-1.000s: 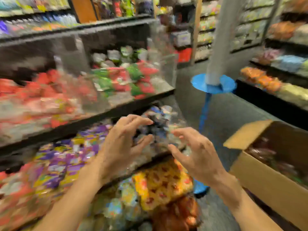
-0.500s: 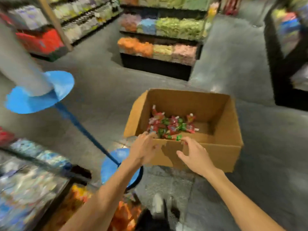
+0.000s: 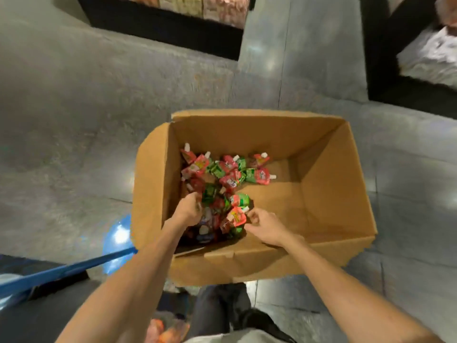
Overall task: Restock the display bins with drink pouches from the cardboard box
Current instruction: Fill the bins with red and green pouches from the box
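An open cardboard box [image 3: 331, 174] stands on the grey floor right in front of me. A heap of red and green drink pouches [image 3: 222, 177] with white spouts lies in its left half. Both hands are down inside the box. My left hand [image 3: 189, 209] curls into the left side of the heap, fingers closed on pouches. My right hand [image 3: 265, 225] pinches a red pouch [image 3: 236, 216] at the heap's near edge. The display bins I was filling are out of view.
A blue stand base [image 3: 118, 233] and its blue bar [image 3: 61, 271] lie on the floor to the left of the box. Black display shelving with bagged goods stands at the top [image 3: 173, 23] and at the upper right [image 3: 420, 58]. My legs and shoe [image 3: 222, 310] are just below the box.
I have turned from the shelf bins to the box. Both hands went from its near rim down into the pouch heap and closed on pouches.
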Available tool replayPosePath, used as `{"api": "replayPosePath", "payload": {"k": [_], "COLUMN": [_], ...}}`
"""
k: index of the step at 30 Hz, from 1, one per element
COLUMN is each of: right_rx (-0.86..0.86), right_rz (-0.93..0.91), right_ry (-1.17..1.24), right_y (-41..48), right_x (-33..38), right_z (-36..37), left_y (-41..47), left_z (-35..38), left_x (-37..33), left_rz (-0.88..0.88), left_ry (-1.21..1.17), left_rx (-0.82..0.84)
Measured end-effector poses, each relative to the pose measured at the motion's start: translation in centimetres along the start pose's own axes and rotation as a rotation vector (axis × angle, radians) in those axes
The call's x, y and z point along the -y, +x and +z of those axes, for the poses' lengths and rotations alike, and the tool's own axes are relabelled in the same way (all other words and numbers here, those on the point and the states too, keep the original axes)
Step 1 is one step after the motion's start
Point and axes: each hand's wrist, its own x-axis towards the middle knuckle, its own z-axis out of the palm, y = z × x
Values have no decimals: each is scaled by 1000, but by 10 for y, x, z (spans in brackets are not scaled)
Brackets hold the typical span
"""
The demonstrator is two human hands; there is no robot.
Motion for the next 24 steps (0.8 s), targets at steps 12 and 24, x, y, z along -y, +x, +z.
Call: {"api": "replayPosePath", "payload": {"k": [12,24], "right_rx": [159,140], "right_rz": [194,-307], "right_ry": [55,-794], "right_y": [84,168], "right_x": [-13,-6], "right_z": [40,63], "left_y": [34,59], "left_z": [39,69], "left_x": [4,-3], "left_rz": [68,62], "left_ry": [829,833], "left_rx": [507,424]}}
